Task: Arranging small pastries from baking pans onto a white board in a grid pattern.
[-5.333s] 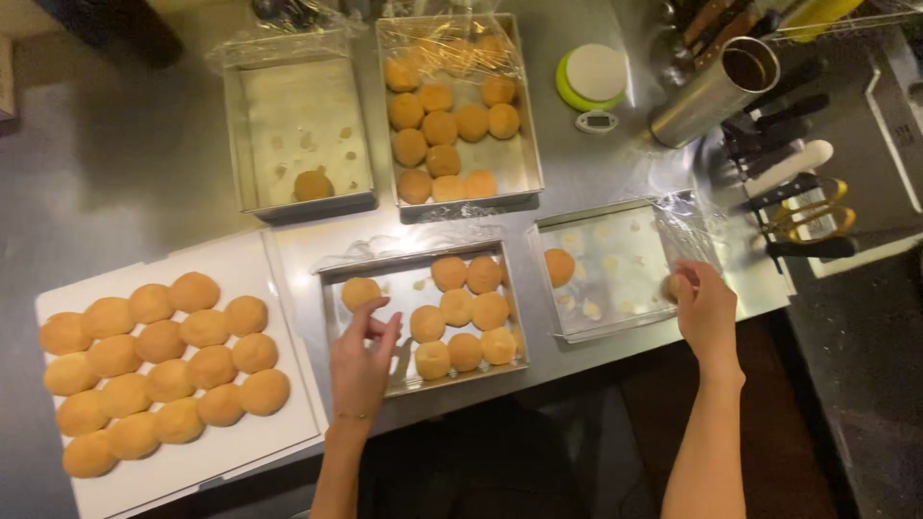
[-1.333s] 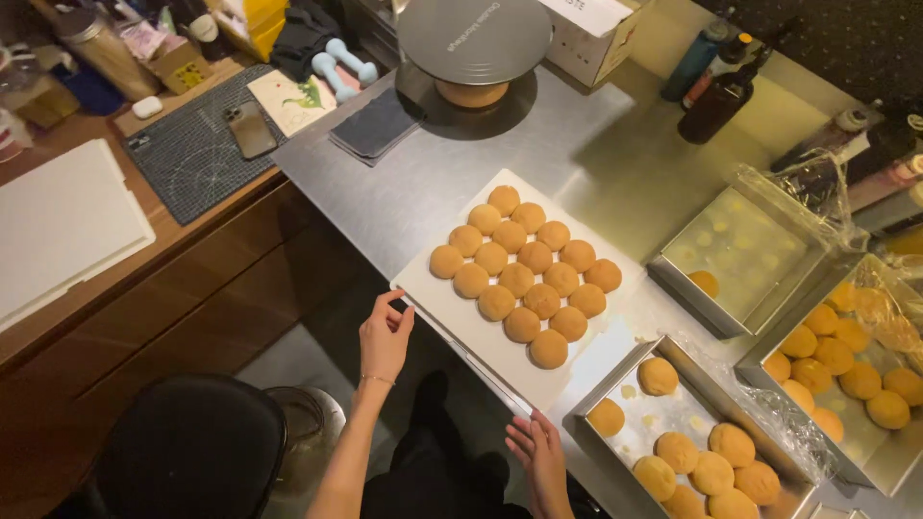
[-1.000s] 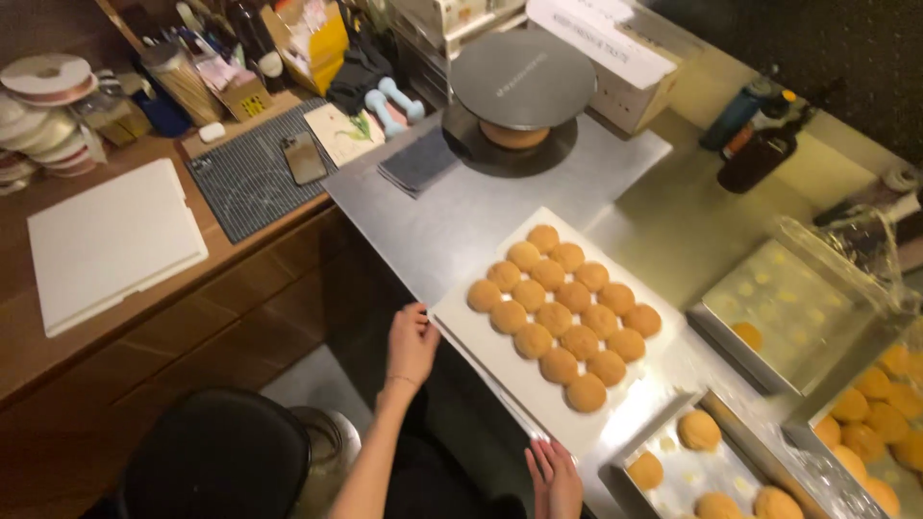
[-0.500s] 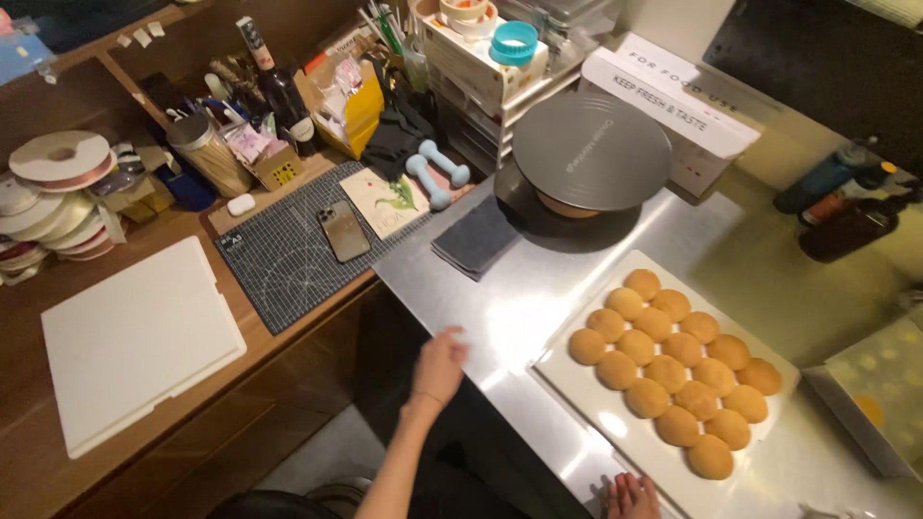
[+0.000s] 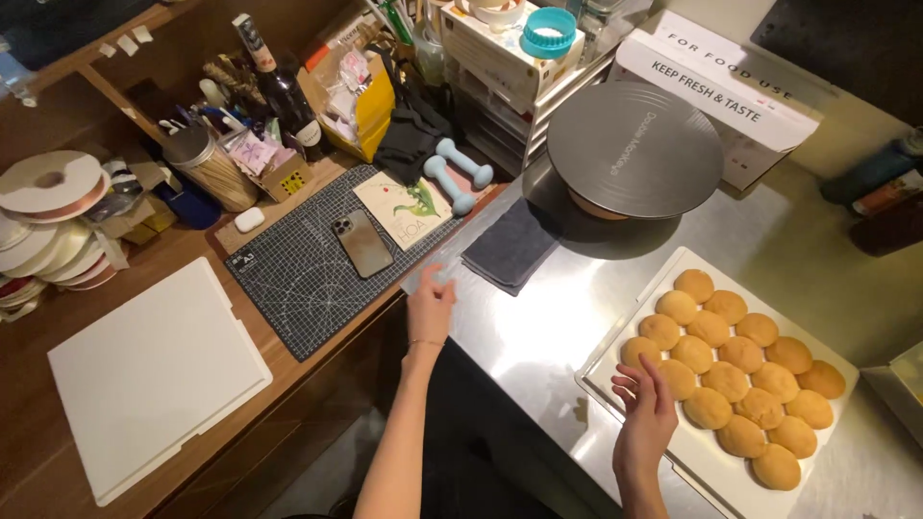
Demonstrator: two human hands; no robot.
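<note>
My left hand (image 5: 430,308) reaches out over the corner of the steel counter (image 5: 538,336), fingers apart and holding nothing, close to a dark folded cloth (image 5: 511,253) and the grid cutting mat (image 5: 303,271). My right hand (image 5: 646,418) hovers open at the near edge of a white tray (image 5: 615,351) that carries several round golden buns (image 5: 731,370). Neither hand grips anything.
A round grey turntable (image 5: 635,146) stands behind the tray, with a white box (image 5: 721,86) beyond it. A phone (image 5: 362,242) and a booklet (image 5: 415,208) lie on the mat. A white board (image 5: 154,370) rests on the wooden desk; a bottle (image 5: 279,91), tape rolls (image 5: 53,183) and small blue dumbbells (image 5: 457,173) crowd the back.
My view has swung left from the metal pans to the wooden desk. My left hand left the tray's edge and moved up toward the mat; my right hand now shows beside the buns.
</note>
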